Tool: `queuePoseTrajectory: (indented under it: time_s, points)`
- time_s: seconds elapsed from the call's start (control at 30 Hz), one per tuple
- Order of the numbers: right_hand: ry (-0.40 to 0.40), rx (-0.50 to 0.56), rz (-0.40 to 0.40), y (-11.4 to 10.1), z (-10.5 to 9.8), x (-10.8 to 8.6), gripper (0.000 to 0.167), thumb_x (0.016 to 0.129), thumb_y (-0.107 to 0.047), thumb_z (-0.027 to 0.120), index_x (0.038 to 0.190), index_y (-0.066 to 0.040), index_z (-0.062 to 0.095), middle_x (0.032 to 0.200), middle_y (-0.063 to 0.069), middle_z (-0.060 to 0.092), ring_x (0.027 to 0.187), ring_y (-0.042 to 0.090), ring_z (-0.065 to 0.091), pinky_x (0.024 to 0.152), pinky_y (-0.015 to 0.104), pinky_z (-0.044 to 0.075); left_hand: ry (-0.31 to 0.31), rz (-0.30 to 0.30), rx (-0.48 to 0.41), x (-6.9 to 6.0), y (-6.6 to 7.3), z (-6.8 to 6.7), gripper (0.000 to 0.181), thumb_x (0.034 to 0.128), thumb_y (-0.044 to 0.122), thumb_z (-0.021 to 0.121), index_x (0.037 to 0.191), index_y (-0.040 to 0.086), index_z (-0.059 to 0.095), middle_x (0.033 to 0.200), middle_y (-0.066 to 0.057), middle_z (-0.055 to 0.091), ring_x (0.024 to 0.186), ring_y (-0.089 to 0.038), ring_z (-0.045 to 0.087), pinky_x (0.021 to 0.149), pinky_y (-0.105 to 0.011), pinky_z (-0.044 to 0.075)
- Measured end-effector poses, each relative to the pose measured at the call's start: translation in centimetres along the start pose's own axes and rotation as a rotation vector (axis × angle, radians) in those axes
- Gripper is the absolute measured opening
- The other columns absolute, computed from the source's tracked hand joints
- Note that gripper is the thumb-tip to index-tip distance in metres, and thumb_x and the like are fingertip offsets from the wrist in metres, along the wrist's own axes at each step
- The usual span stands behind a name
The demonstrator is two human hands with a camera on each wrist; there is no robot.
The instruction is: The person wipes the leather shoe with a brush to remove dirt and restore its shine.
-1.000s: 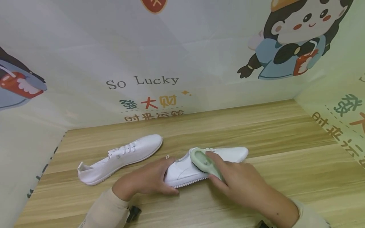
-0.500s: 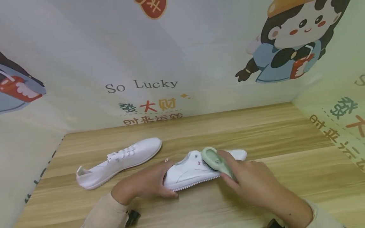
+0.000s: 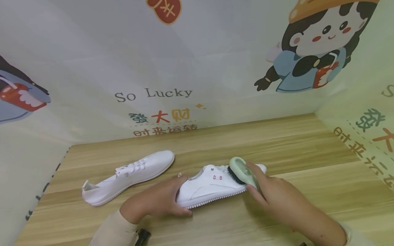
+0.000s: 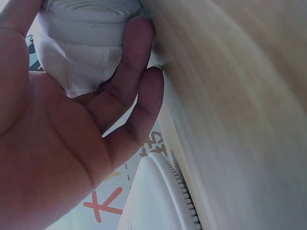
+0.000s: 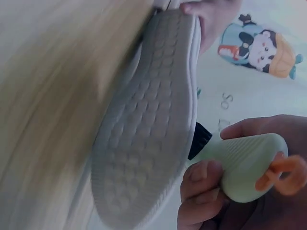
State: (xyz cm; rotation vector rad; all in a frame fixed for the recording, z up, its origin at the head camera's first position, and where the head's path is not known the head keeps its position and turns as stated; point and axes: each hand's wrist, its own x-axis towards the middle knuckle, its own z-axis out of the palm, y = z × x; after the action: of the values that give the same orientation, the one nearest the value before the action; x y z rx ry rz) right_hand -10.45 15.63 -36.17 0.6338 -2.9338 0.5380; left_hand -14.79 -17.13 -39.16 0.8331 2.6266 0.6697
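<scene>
A white lace-up shoe point(image 3: 198, 189) is tipped on the table in the head view, its side facing up with small red letters showing. My left hand point(image 3: 158, 200) grips it by the heel. My right hand point(image 3: 274, 196) holds a pale green brush point(image 3: 241, 169) by its handle. The black bristles point(image 3: 235, 176) press on the shoe's upper, between the letters and the toe. In the right wrist view the patterned sole point(image 5: 144, 115) faces the camera, and an orange loop point(image 5: 285, 173) hangs from the brush handle. Fingers and brush partly hide the toe.
A second white shoe point(image 3: 130, 174) stands on the wooden table point(image 3: 292, 143), behind and left of the held one. Printed cloth walls point(image 3: 215, 61) enclose the table at the back and both sides.
The brush has slid right along the shoe's upper toward the toe, uncovering the red letters. My left hand keeps its grip at the heel, and the second shoe stays put.
</scene>
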Motion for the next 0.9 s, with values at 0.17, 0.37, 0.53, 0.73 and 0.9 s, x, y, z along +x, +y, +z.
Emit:
queuePoseTrajectory:
  time_s: [0.17,0.37,0.53,0.73,0.9]
  points:
    - [0.056,0.003,-0.070,-1.2,0.6,0.1,0.054,0.097,-0.031,0.064,0.145,-0.017,0.044,0.061,-0.011,0.049,0.054,0.003,0.042,0.052,0.023,0.039,-0.002,-0.004,0.000,-0.1,0.1,-0.4,0.071,0.0709,0.047,0.086,0.124,0.015,0.051,0.101,0.007,0.056,0.094,-0.010,0.055,0.090,-0.033,0.048]
    - [0.074,-0.073,-0.023,-0.3,0.1,-0.1,0.058,0.091,-0.035,0.070,0.143,-0.022,0.049,0.060,-0.008,0.052,0.052,0.005,0.040,0.048,0.026,0.036,0.000,0.010,-0.002,0.0,0.1,-0.3,0.066,0.0710,0.047,0.087,0.118,0.015,0.052,0.098,0.007,0.055,0.093,-0.010,0.054,0.088,-0.032,0.048]
    - [0.044,-0.119,0.037,1.3,-0.8,0.0,0.059,0.092,-0.036,0.068,0.144,-0.017,0.048,0.070,0.001,0.064,0.053,0.010,0.045,0.045,0.028,0.036,-0.003,-0.007,0.004,0.0,0.1,-0.1,0.068,0.0711,0.048,0.086,0.120,0.016,0.051,0.100,0.007,0.056,0.095,-0.010,0.055,0.091,-0.033,0.048]
    - [0.018,-0.139,0.067,2.6,-1.6,0.0,0.059,0.094,-0.038,0.066,0.145,-0.014,0.048,0.079,0.007,0.070,0.056,0.012,0.049,0.046,0.031,0.039,-0.007,-0.018,-0.009,0.0,0.1,0.1,0.072,0.0711,0.047,0.086,0.124,0.014,0.051,0.104,0.006,0.057,0.099,-0.011,0.056,0.094,-0.035,0.048]
    - [0.017,-0.152,0.103,3.1,-2.1,0.2,0.059,0.094,-0.038,0.065,0.144,-0.015,0.048,0.078,0.006,0.069,0.056,0.015,0.050,0.045,0.032,0.038,0.001,-0.026,-0.007,-0.1,0.1,0.1,0.076,0.0706,0.049,0.086,0.128,0.013,0.051,0.109,0.005,0.058,0.102,-0.012,0.057,0.097,-0.038,0.048]
